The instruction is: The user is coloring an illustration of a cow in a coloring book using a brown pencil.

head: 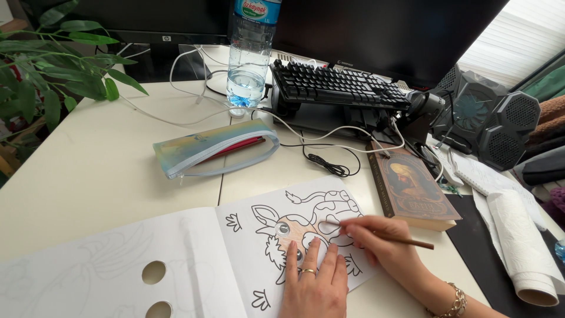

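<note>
Colouring book [235, 253] open flat on the worktop [88, 176], near edge, right-hand page showing a cartoon cow outline partly filled in brown. Left hand [315, 282] spread flat, fingers together, pressed on the lower part of the page: holding nothing, pinning the paper so it cannot slide under the strokes. Right hand [379, 238] closed in a writing grip on a brown pencil [391, 235], tip touching the cow's face near the muzzle, shaft slanted up and right, clear of the page. Two round holes cut in the left-hand page, matching the raised googly eyes seen on the cow. Pencil case [215, 150] unzipped, just beyond the book, mouth turned toward the page for easy reach. Hardback [412, 188] beside the page's right edge, closed. Bottle [250, 56], keyboard [338, 85] and cables [329, 162] pushed to the back; paper roll [521, 241] far right; plant [47, 70] far left.
</note>
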